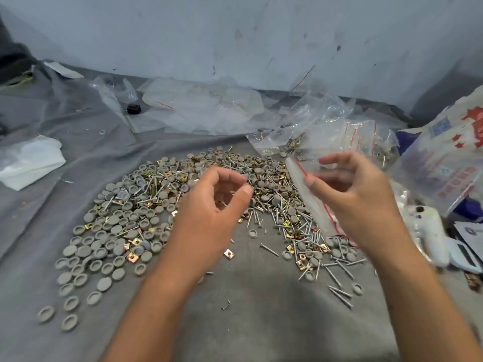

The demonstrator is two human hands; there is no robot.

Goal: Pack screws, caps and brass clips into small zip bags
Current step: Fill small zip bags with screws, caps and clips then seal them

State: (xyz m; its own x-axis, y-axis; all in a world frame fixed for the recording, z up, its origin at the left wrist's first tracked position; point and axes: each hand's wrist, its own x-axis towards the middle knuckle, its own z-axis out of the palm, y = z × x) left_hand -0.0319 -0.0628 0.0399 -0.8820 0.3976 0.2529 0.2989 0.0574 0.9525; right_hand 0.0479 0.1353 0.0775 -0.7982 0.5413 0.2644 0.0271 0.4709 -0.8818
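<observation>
Both hands hang above a grey cloth (261, 296) that is spread over the work surface and heaped with small hardware. The right hand (358, 194) pinches a small clear zip bag (308, 197) with a red seal line, thumb tip at its edge and the fingers curled above it; the bag slants down towards the cloth and looks empty, though it is blurred. The left hand (217, 202) is held just beside it, fingers curled in towards the thumb; something small may sit inside the curl, but I cannot tell whether it holds anything. Beneath and around the hands lies the heap: grey round caps (104, 231) mostly towards the left, thin silver screws (292, 218) thicker on the right, and square brass clips (136, 241) scattered among both. A few caps and screws lie apart from the pile at the near edge. Behind the right hand sit filled zip bags (366, 142) holding the same parts, piled loosely together. Farther back, near the pale wall (235, 35), is a litter of clear plastic sheets (203, 105) and a small black object (133, 109). A white folded cloth (28, 163) lies at the far left, and a printed sack (444, 158) stands at the far right, with a white device (428, 231) just below it.
</observation>
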